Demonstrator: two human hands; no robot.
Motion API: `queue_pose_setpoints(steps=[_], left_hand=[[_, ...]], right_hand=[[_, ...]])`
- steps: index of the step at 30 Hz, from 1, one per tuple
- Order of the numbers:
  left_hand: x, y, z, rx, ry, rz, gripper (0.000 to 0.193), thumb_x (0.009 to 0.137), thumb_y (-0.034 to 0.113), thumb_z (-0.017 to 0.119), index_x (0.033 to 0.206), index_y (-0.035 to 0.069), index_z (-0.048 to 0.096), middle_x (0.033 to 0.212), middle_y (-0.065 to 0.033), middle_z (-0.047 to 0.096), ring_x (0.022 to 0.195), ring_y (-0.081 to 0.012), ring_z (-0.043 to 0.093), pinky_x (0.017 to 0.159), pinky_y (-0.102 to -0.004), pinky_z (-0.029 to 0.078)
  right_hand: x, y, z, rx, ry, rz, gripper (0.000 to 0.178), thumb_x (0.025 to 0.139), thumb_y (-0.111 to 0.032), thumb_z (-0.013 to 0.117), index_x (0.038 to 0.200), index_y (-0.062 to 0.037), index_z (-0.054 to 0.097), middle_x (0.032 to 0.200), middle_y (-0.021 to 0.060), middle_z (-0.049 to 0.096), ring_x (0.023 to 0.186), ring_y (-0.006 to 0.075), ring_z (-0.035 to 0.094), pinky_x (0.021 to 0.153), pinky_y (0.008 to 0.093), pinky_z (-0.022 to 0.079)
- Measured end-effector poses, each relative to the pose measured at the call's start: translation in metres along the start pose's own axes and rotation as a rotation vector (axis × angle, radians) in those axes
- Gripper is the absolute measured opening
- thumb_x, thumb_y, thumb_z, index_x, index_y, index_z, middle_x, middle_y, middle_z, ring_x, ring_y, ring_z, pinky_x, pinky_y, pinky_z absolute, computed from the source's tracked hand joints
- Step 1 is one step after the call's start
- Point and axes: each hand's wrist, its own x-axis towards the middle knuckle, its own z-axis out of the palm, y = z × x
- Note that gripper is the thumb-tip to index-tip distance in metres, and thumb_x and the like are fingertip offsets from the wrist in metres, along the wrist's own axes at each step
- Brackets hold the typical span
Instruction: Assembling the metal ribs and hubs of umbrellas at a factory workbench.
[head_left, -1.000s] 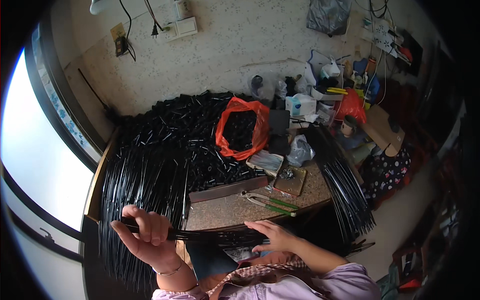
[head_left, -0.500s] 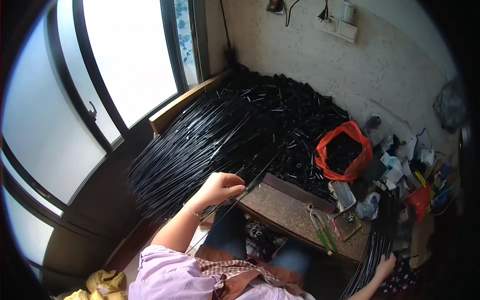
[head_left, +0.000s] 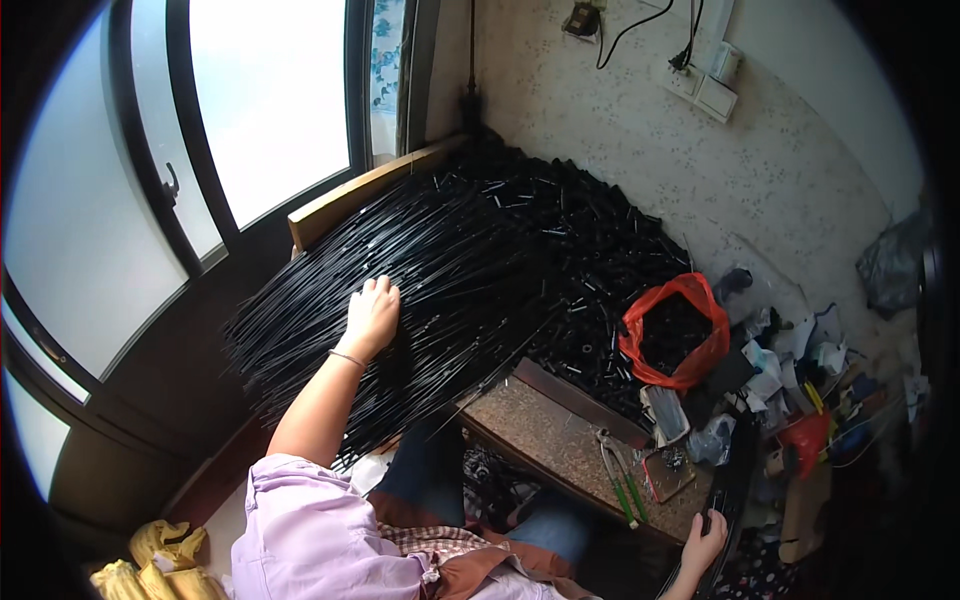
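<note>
A wide sheaf of long thin black rods [head_left: 300, 310] fans out on the left of the work surface. My left hand [head_left: 374, 315] lies over these rods, fingers curled down against them; its fingertips are hidden. At the lower right, my right hand [head_left: 706, 540] is beside the table's corner, next to another bunch of black rods [head_left: 728, 490]. Its fingers bend round something dark that I cannot make out. Near this hand, pliers with green handles [head_left: 622, 480] rest on the speckled tabletop [head_left: 530, 420].
Short black tubes [head_left: 590, 220] are heaped against the wall. A red plastic bag [head_left: 640, 310] holds more black pieces. Beside it are a clear container [head_left: 665, 415] and a small tray [head_left: 670, 475]. Clutter [head_left: 800, 370] piles up at the right; a window [head_left: 270, 110] stands left.
My left hand has moved from the table's near edge, where a thin rod was at its fingers, out over the sheaf. My right hand has shifted towards the table corner. The view has turned slightly.
</note>
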Motion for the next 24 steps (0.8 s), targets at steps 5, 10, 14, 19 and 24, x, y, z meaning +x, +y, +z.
queue_pose_setpoints(steps=[5, 10, 14, 19, 24], left_hand=[[0.018, -0.022, -0.026, -0.355, -0.112, -0.016, 0.022, 0.072, 0.022, 0.067, 0.079, 0.004, 0.057, 0.086, -0.0118, 0.056, 0.085, -0.0299, 0.056, 0.072, -0.0393, 0.047], [0.015, -0.026, -0.03, -0.374, 0.035, -0.058, 0.026, 0.075, 0.02, 0.065, 0.085, 0.003, 0.048, 0.085, -0.0145, 0.056, 0.081, -0.0341, 0.056, 0.068, -0.0422, 0.046], [0.011, -0.021, -0.017, -0.191, -0.161, -0.057, 0.02, 0.076, 0.019, 0.063, 0.084, 0.005, 0.05, 0.088, -0.012, 0.056, 0.081, -0.0331, 0.057, 0.069, -0.0422, 0.048], [0.034, -0.016, -0.051, -0.163, 0.163, -0.092, 0.019, 0.081, 0.025, 0.058, 0.078, 0.006, 0.053, 0.076, -0.012, 0.058, 0.074, -0.0329, 0.058, 0.062, -0.0433, 0.047], [0.08, 0.011, -0.112, -0.609, -0.106, -0.22, 0.033, 0.08, 0.03, 0.064, 0.089, 0.001, 0.053, 0.065, -0.0129, 0.058, 0.06, -0.0225, 0.058, 0.054, -0.0358, 0.046]], right_hand=[[-0.022, -0.107, 0.047, 0.318, -0.255, -0.287, 0.024, 0.069, -0.011, 0.068, 0.089, 0.0012, 0.061, 0.103, 0.0152, 0.056, 0.106, 0.0329, 0.047, 0.092, 0.0402, 0.038], [-0.017, -0.139, 0.073, 0.231, -0.255, -0.475, 0.025, 0.069, -0.015, 0.069, 0.09, -0.0034, 0.062, 0.104, 0.0105, 0.057, 0.107, 0.0323, 0.046, 0.092, 0.0411, 0.037], [-0.01, -0.133, 0.084, 0.248, -0.288, -0.519, 0.03, 0.07, -0.015, 0.068, 0.098, -0.0062, 0.062, 0.107, 0.0096, 0.058, 0.109, 0.0317, 0.046, 0.092, 0.0415, 0.037], [-0.012, -0.11, 0.086, 0.342, -0.351, -0.48, 0.031, 0.073, -0.008, 0.063, 0.104, -0.0068, 0.061, 0.108, 0.0091, 0.059, 0.108, 0.0321, 0.048, 0.092, 0.0402, 0.038], [-0.014, -0.099, 0.082, 0.375, -0.316, -0.418, 0.029, 0.074, -0.003, 0.06, 0.103, -0.0056, 0.061, 0.105, 0.0086, 0.061, 0.106, 0.0309, 0.049, 0.093, 0.0386, 0.038]])
